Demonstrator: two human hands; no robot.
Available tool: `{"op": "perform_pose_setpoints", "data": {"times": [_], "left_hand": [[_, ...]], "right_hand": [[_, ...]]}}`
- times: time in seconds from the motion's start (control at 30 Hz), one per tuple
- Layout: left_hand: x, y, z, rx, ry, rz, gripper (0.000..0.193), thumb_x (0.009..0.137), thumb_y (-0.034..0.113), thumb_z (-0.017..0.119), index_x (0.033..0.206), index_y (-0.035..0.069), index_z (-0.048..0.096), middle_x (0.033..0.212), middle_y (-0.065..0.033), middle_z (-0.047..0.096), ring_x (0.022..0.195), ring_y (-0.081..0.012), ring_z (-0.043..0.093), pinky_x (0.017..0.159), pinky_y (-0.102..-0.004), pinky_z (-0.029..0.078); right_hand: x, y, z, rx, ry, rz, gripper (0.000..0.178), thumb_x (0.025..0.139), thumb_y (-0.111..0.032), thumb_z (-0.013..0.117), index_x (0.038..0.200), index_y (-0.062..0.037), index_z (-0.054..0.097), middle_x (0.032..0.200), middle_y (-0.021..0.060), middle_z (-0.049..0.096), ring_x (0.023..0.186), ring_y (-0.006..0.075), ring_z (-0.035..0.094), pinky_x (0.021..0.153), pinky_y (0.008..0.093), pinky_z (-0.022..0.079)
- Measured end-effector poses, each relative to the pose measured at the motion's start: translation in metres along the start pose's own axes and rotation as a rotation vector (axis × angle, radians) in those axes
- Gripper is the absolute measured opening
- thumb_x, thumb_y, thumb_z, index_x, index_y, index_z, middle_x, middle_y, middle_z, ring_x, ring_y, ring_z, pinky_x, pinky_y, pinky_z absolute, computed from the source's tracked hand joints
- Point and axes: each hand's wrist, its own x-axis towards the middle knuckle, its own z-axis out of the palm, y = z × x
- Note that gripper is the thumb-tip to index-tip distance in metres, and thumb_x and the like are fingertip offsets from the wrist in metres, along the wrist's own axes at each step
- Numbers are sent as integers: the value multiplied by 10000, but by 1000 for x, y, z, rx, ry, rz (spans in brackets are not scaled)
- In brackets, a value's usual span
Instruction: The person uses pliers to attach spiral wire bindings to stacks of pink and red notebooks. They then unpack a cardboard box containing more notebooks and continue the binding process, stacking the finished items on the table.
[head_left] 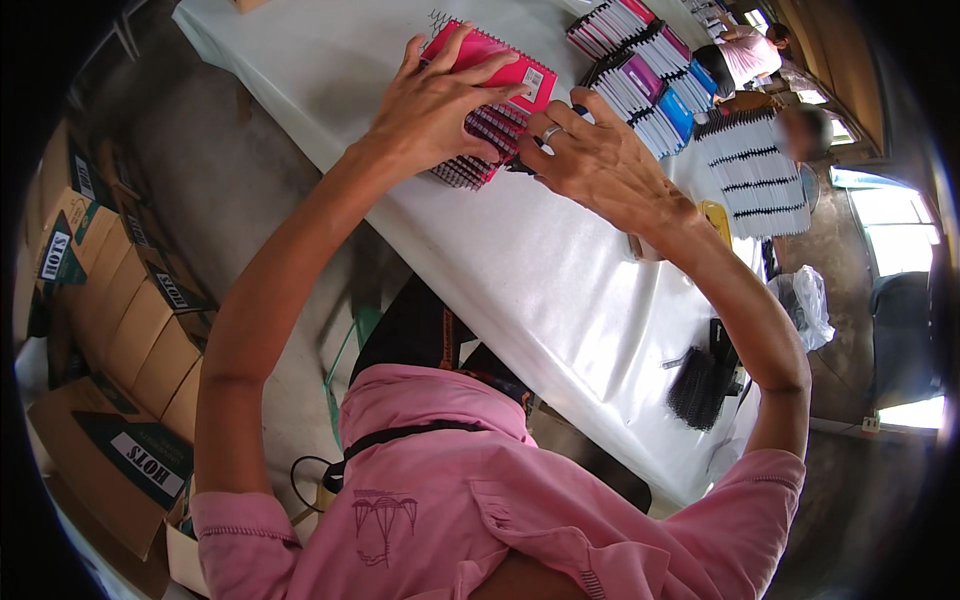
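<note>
A stack of pink-covered spiral notebooks lies at the far edge of the table, its wire coils facing several ways. My left hand spans it from above, fingers spread over the top cover and thumb pressed against the near side. At the stack's right side, my right hand, with a ring on one finger, is closed around a small dark tool. Most of that tool is hidden by the fingers, so its kind cannot be made out. Loose coil wire sticks out at the top notebook's far left corner.
More stacked notebooks stand to the right, beside rows of coil-bound pages. A heap of black coils lies on the white-covered table. Cardboard boxes fill the left. Another person is at the far right.
</note>
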Motion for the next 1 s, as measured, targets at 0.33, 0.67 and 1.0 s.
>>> {"op": "perform_pose_setpoints", "data": {"times": [0.33, 0.67, 1.0], "left_hand": [[-3, 1, 3, 3, 14, 13, 815, 515, 367, 839, 1280, 342, 559, 1435, 95, 417, 1409, -249, 203, 1124, -498, 188], [-3, 0, 3, -5, -26, 29, 909, 477, 341, 856, 1321, 333, 517, 1455, 86, 386, 1421, -254, 161, 1134, -495, 186], [-11, -3, 1, 71, 18, 61, 1016, 447, 312, 860, 1373, 353, 443, 1458, 68, 380, 1421, -255, 162, 1142, -512, 191]], "right_hand": [[17, -18, -22, 21, -441, 220, 100, 706, -81, 675, 801, -112, 671, 792, 24, 640, 863, 158, 622, 718, 313, 458], [11, -10, 3, 34, -101, 34, 132, 737, -105, 652, 868, -93, 663, 862, 52, 648, 989, 171, 577, 900, 329, 410], [18, -12, -13, -33, -115, 151, 153, 707, -95, 658, 859, -79, 654, 817, 48, 644, 968, 166, 582, 923, 330, 399]]}}
